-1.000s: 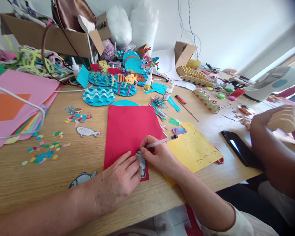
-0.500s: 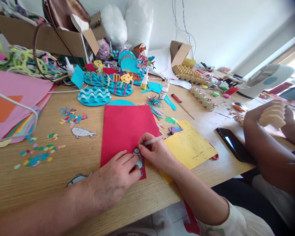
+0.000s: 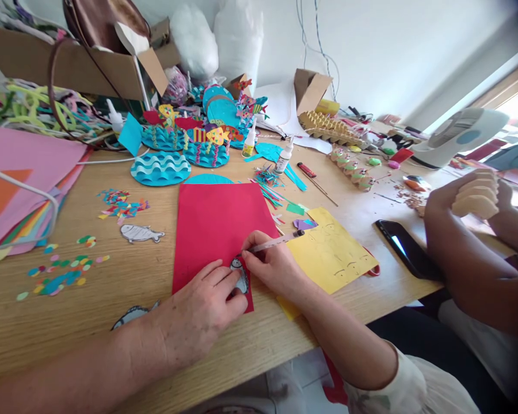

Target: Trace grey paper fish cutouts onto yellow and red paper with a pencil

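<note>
A red paper sheet lies in front of me, with a small paper fish cutout near its lower right corner. My left hand rests over the sheet, fingers spread slightly, pressing the cutout's left side. In my right hand is a pale pen with a dark end, its tip beside the cutout's upper end. Another fish cutout lies to the left of the sheet, and a further one is partly covered by my left forearm.
Yellow paper and a black phone lie at right, near another person's arms. Confetti is at left. Glue bottles, blue wave crafts and a cardboard box stand behind.
The view has shifted slightly, moving the scene a little left. My right hand and the pen have shifted slightly around the cutout's upper end; my left hand still holds it down.
</note>
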`<state>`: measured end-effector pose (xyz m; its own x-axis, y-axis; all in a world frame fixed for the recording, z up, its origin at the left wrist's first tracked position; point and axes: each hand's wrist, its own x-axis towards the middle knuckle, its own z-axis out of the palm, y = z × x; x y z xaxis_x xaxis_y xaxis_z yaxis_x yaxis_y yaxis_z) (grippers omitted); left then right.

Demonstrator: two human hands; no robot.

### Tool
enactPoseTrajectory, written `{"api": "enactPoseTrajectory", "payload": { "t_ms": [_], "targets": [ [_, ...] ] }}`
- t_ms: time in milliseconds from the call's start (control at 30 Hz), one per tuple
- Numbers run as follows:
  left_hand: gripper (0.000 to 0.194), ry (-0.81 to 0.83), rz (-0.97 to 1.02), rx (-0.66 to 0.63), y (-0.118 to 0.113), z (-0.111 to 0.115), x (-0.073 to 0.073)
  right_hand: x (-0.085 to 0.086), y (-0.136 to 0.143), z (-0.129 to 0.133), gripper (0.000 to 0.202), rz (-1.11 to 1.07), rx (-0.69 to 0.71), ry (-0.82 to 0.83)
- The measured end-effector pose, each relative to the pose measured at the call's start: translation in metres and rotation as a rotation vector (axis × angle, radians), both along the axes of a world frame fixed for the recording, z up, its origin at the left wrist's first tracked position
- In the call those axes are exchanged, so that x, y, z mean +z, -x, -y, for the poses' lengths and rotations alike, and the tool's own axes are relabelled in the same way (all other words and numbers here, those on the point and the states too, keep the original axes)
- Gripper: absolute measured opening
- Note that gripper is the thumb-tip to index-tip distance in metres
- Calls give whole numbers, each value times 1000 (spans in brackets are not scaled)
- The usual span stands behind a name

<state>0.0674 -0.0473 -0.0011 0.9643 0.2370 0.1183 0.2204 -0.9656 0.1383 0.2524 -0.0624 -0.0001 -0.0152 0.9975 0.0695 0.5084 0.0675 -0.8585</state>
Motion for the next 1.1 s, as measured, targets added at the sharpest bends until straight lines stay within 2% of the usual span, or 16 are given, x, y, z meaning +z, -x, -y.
{"api": "enactPoseTrajectory", "payload": {
  "t_ms": [133, 300, 1100],
  "targets": [
    [19, -78, 60, 5, -2, 1, -2, -1, 1, 1, 6, -62, -11, 2],
    [29, -181, 154, 20, -3, 1, -8, -3, 2, 0, 9, -26, 19, -21],
    [27, -218, 142, 11, -5, 3, -5, 1, 2, 2, 8, 1, -7, -6]
  ]
}}
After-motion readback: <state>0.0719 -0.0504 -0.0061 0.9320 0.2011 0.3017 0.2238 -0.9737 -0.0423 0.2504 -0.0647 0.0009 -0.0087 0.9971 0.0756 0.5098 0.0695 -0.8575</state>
